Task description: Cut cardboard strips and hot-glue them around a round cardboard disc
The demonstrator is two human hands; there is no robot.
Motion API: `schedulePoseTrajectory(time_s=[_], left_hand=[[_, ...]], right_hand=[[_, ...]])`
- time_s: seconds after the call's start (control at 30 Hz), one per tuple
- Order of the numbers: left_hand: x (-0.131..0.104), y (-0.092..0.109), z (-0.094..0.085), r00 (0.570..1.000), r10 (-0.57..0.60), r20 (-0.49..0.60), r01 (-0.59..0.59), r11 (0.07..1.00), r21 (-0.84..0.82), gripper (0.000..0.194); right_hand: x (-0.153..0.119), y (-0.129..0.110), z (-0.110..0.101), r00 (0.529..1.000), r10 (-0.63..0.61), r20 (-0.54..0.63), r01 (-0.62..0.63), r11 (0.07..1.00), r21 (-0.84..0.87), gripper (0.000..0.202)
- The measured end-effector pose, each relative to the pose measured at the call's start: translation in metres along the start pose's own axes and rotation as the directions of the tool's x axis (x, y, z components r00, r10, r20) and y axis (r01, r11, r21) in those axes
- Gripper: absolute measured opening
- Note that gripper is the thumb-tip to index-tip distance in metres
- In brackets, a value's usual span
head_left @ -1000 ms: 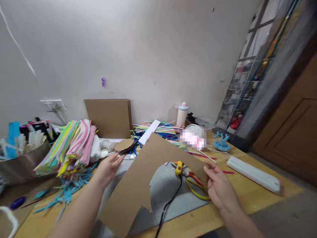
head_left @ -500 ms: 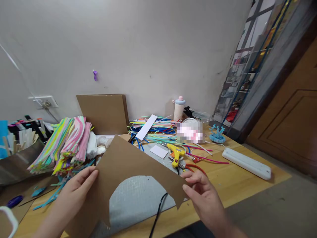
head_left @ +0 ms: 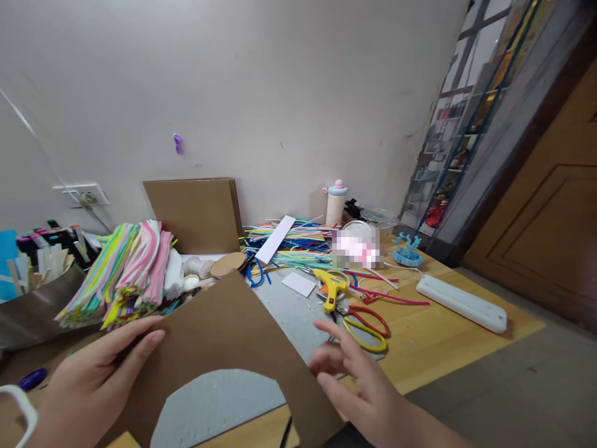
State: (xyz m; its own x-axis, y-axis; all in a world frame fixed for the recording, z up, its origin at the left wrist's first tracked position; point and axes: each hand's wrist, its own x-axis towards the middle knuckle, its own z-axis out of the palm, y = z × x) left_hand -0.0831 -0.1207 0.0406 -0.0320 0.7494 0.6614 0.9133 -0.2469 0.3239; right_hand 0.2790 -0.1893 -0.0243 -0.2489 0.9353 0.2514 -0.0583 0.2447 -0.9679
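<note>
Close before us, our left hand [head_left: 96,376] pinches the cut cardboard sheet [head_left: 224,336], probably to hold it over the gray mat [head_left: 289,316], while our right hand [head_left: 361,382] hangs, fingers loosely open, at its other edge, contact unclear, the hot-glue gun [head_left: 330,290] beyond seemingly placed for reach.

Ahead of me, a pale bottle [head_left: 336,210] is standing near the wall [head_left: 280,93], and a plug [head_left: 87,199] is sitting in the socket [head_left: 101,191]. To my right, a long white box [head_left: 461,303] is lying near a blue ornament [head_left: 407,256].
</note>
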Motion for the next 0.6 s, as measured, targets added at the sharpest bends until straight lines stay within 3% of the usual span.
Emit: schedulePoseTrajectory(time_s=[0.07,0.13,0.17,0.23,0.27,0.3,0.37,0.4,0.47,0.5,0.6], left_hand=[[0.021,0.035,-0.009,0.954,0.278,0.112,-0.274,0.960,-0.048,0.035],[0.035,0.074,-0.015,0.871,0.486,0.066,-0.479,0.872,-0.101,0.025],[0.038,0.092,-0.014,0.868,0.494,-0.038,-0.496,0.866,-0.059,0.022],[0.033,0.121,-0.007,0.896,0.364,-0.256,-0.382,0.924,-0.024,0.032],[0.025,0.131,0.001,0.908,0.281,-0.311,-0.322,0.942,-0.089,0.040],[0.015,0.138,0.011,0.924,0.262,-0.277,-0.310,0.940,-0.144,0.048],[-0.009,0.142,0.036,0.958,0.284,-0.040,-0.285,0.929,-0.235,0.064],[-0.021,0.139,0.049,0.954,0.286,0.093,-0.255,0.933,-0.253,0.070],[-0.040,0.124,0.069,0.919,0.296,0.259,-0.207,0.924,-0.321,0.062],[-0.047,0.112,0.075,0.920,0.263,0.291,-0.159,0.928,-0.336,0.061],[-0.058,0.072,0.076,0.948,0.195,0.252,-0.135,0.962,-0.235,0.058]], right_hand=[[0.019,0.001,0.006,0.999,0.036,0.015,-0.037,0.992,0.122,0.058],[0.040,0.000,0.014,0.991,0.073,0.111,-0.105,0.943,0.316,0.045],[0.051,0.000,0.019,0.991,0.078,0.111,-0.112,0.932,0.345,0.036],[0.069,0.000,0.027,0.998,0.062,-0.003,-0.057,0.920,0.389,0.033],[0.077,0.000,0.031,0.996,0.052,-0.072,-0.020,0.919,0.394,0.036],[0.082,0.000,0.036,0.992,0.043,-0.120,0.008,0.919,0.395,0.040],[0.088,0.001,0.043,0.989,0.028,-0.144,0.027,0.931,0.365,0.047],[0.088,0.002,0.045,0.992,0.020,-0.123,0.021,0.943,0.331,0.050],[0.084,0.006,0.045,0.999,0.006,-0.048,0.005,0.975,0.223,0.051],[0.081,0.009,0.041,1.000,0.001,-0.005,0.000,0.989,0.147,0.051],[0.067,0.019,0.018,0.997,0.007,0.071,0.004,0.989,-0.150,0.049]])
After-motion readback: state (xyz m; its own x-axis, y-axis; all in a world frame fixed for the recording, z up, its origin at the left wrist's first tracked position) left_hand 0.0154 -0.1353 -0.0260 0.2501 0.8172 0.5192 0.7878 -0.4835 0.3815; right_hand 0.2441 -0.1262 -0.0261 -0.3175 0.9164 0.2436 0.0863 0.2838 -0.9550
